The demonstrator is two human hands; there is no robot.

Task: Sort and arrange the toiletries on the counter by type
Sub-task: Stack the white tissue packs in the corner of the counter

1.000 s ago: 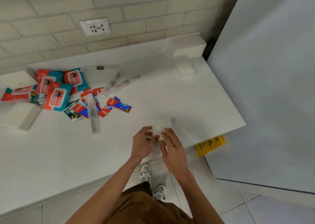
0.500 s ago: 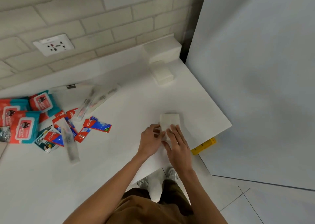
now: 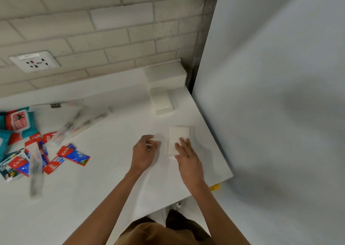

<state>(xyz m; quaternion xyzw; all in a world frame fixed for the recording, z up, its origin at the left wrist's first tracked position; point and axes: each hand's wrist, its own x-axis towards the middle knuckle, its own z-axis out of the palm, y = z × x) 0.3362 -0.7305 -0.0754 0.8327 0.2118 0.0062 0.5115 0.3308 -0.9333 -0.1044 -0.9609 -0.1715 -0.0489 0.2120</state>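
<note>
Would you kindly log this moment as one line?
white pack: on counter | right hand: fingers resting on pack | left hand: beside, off pack | toothpaste sachets: unsorted, left

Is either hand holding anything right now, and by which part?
Nothing is gripped. The right hand lies flat on the near end of the white pack; the left hand, beside it, holds nothing.
</note>
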